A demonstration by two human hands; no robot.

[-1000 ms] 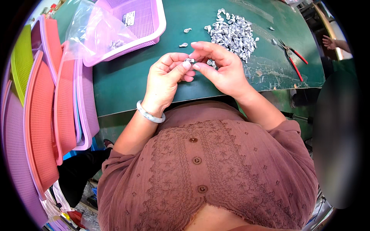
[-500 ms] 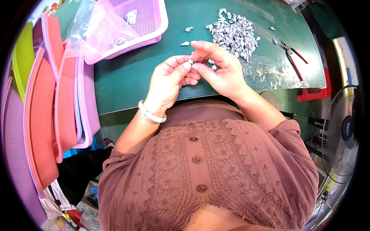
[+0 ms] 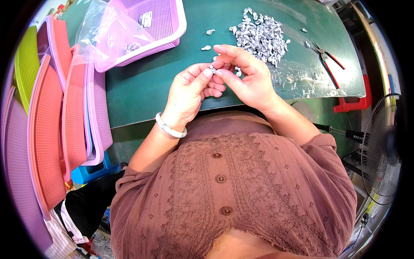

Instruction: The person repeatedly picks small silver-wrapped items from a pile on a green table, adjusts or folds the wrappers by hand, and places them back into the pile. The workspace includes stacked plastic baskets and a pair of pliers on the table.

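Note:
Over the near part of the green table, both my hands meet on one small silvery-grey piece. My left hand pinches it between thumb and forefinger, with a pale bangle at the wrist. From the other side, thumb and forefinger of my right hand close on the same piece. Its exact shape is mostly covered by my fingertips. Beyond my right hand lies a pile of small silvery-grey leaf-shaped pieces. A few loose ones, such as a single grey piece, lie beside the pile.
A purple mesh basket with a clear plastic bag over it stands at the far left. Stacked coloured baskets crowd the left side. Red-handled pliers lie at the right. A fan stands beyond the table's right edge.
My hands stay almost in place, and the small piece has turned slightly between my fingertips. At the lower left, a person's dark-clothed leg has shifted, showing more of a blue stool.

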